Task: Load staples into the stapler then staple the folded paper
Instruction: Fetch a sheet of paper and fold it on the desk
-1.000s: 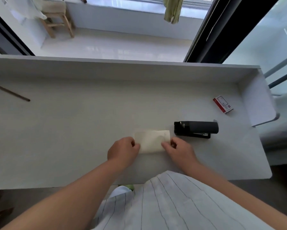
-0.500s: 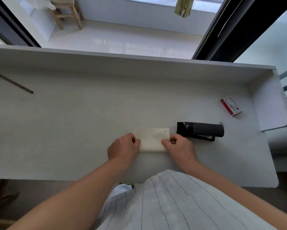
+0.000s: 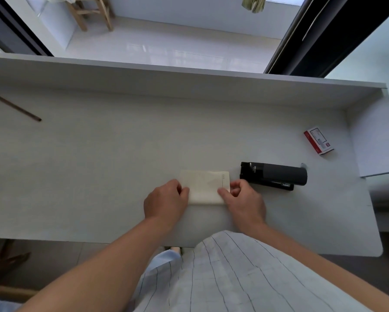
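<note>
A folded cream paper (image 3: 204, 185) lies flat on the white desk (image 3: 99, 165) near its front edge. My left hand (image 3: 165, 202) grips the paper's left end with curled fingers. My right hand (image 3: 242, 202) pinches its lower right corner between thumb and fingers. A black stapler (image 3: 275, 175) lies closed on the desk just right of the paper, apart from my right hand. A small red-and-white staple box (image 3: 319, 140) sits farther right, near the desk's side wall.
A thin brown pencil (image 3: 14, 106) lies at the far left of the desk. Raised walls border the desk's back and right side (image 3: 373, 136). Beyond the back wall is a tiled floor with a wooden stool (image 3: 90, 12).
Both hands stay on the paper with only slight finger shifts. My head has tilted, so the whole scene has slid a little in the view.
</note>
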